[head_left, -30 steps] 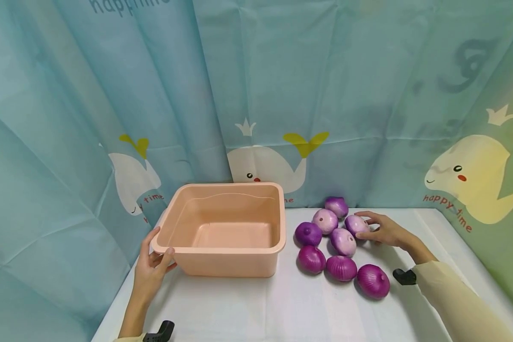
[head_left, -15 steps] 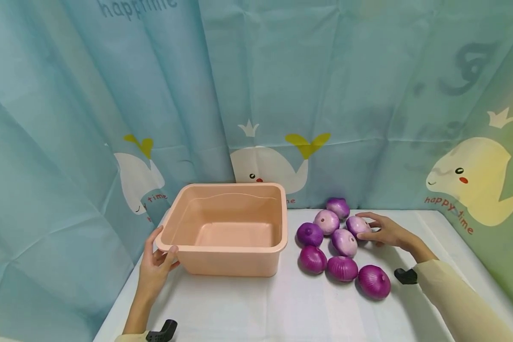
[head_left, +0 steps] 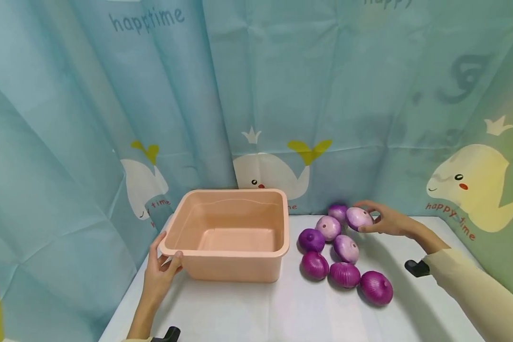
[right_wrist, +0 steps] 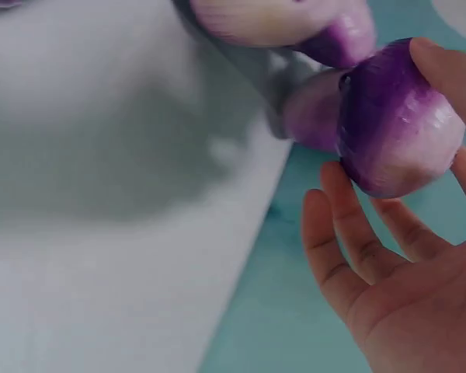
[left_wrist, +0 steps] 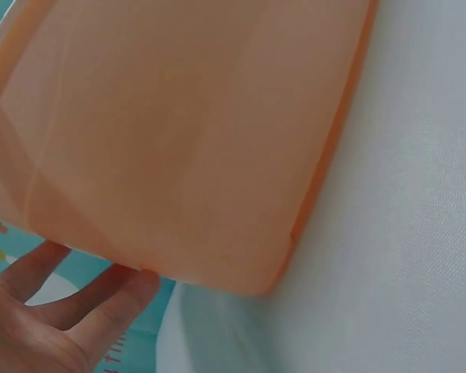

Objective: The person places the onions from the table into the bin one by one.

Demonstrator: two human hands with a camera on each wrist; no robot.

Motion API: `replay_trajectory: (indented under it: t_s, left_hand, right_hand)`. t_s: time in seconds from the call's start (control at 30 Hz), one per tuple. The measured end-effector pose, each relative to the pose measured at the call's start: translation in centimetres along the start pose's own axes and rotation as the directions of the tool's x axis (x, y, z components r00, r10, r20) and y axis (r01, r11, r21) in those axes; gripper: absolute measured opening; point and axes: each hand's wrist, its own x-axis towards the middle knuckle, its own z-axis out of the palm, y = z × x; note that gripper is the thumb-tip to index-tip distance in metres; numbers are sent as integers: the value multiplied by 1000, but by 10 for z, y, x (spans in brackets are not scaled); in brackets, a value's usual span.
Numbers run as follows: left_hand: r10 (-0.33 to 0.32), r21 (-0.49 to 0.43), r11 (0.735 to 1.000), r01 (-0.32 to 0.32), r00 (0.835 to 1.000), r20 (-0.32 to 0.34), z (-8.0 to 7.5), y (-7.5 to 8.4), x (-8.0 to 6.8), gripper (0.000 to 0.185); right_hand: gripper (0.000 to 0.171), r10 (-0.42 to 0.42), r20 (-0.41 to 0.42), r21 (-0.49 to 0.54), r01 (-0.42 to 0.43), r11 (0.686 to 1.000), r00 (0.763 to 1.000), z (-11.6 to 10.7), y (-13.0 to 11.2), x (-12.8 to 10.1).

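My left hand [head_left: 158,274] grips the near left corner of a peach plastic basin [head_left: 231,267], thumb on the front rim and fingers along the left side. In the left wrist view its fingertips meet the edge of the basin [left_wrist: 186,155]. On the right, my right hand [head_left: 389,221] pinches a pale purple-and-white onion [head_left: 359,219] between thumb and fingers, held up over the table. The right wrist view shows this onion [right_wrist: 400,120] against the thumb, with the other fingers of the hand [right_wrist: 419,287] spread beneath it. The basin holds nothing.
Several other purple onions lie grouped right of the basin, among them a pale onion [head_left: 346,249], a dark onion [head_left: 311,240] and a magenta onion [head_left: 376,288] nearest the front. A white cloth covers the table [head_left: 256,313]. A blue-green whale-print curtain [head_left: 355,104] hangs behind and at both sides.
My right hand has lifted the pale onion off the table, up and away from the onion beside it. My left hand keeps its grip on the basin. The head view has tilted slightly.
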Motion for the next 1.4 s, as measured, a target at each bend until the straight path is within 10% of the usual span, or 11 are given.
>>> replay_trajectory:
  t_s: [0.6,1.4]
  left_hand:
    - [-38,-10,999,38,999,-36,6,-6,-6,70]
    - [-42,1,999,42,997,-70,6,-6,-4,71]
  right_hand:
    - [69,-210,-164,-205,175,963,964,-30,-57,10]
    - [67,-277,-35,-224,263,938,960,-21,-121,53]
